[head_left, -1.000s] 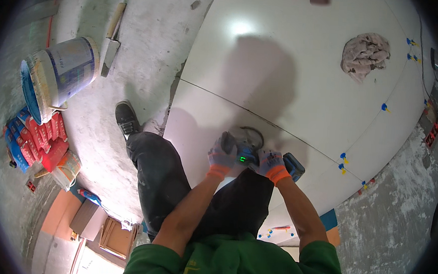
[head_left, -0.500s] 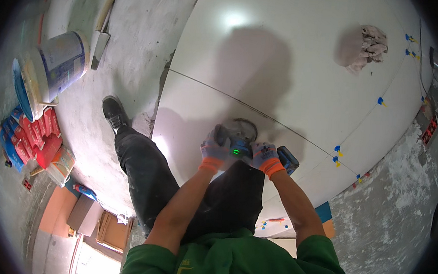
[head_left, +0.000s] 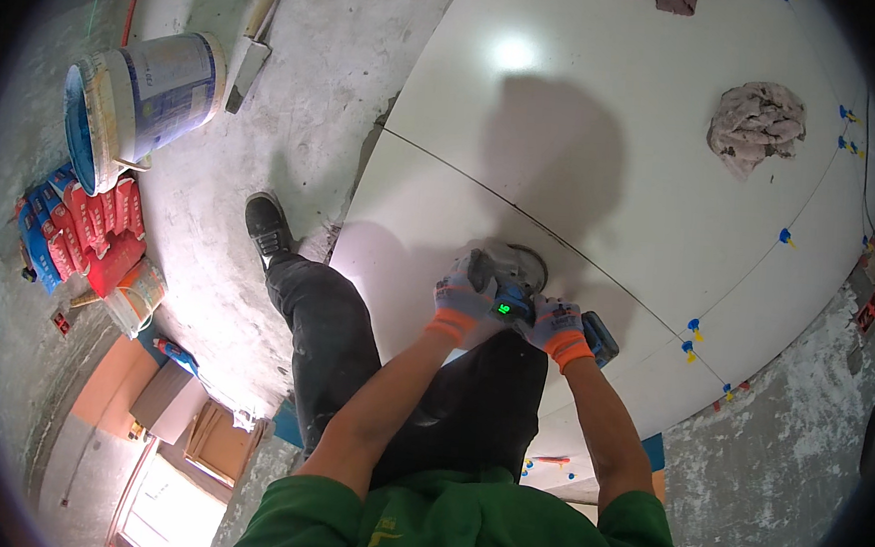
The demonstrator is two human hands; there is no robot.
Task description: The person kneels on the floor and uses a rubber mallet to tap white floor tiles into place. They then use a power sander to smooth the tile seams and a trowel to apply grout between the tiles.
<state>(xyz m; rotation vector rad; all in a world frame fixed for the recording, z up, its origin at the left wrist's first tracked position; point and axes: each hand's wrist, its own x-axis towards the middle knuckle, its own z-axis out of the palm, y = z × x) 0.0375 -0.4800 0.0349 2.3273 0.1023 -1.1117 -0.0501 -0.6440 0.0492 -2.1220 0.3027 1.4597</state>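
Note:
Both of my hands, in light grey gloves with orange cuffs, grip a cordless tile vibrator [head_left: 512,298] that rests on a large off-white tile [head_left: 398,261]. My left hand [head_left: 465,289] is closed over its left side. On the other side, my right hand [head_left: 560,326] wraps round the handle, beside the dark blue battery [head_left: 600,339]. A green lit display faces me, and a round black rim shows at the far side of the machine. The machine's underside is hidden. A thin joint [head_left: 521,214] crosses just beyond it, between this tile and the farther one.
Blue-and-yellow tile levelling clips [head_left: 693,327] line the right-hand joint. A crumpled rag [head_left: 757,128] lies on the farther tile. At left are a tipped bucket [head_left: 158,91], a trowel [head_left: 249,66] and red-and-blue packets [head_left: 90,227]. My left shoe [head_left: 267,225] stands on rough concrete.
My view has turned slightly, so the bucket, packets, rag and clips appear farther right. Both hands keep their hold on the tile vibrator, which sits at about the same spot beside the joint.

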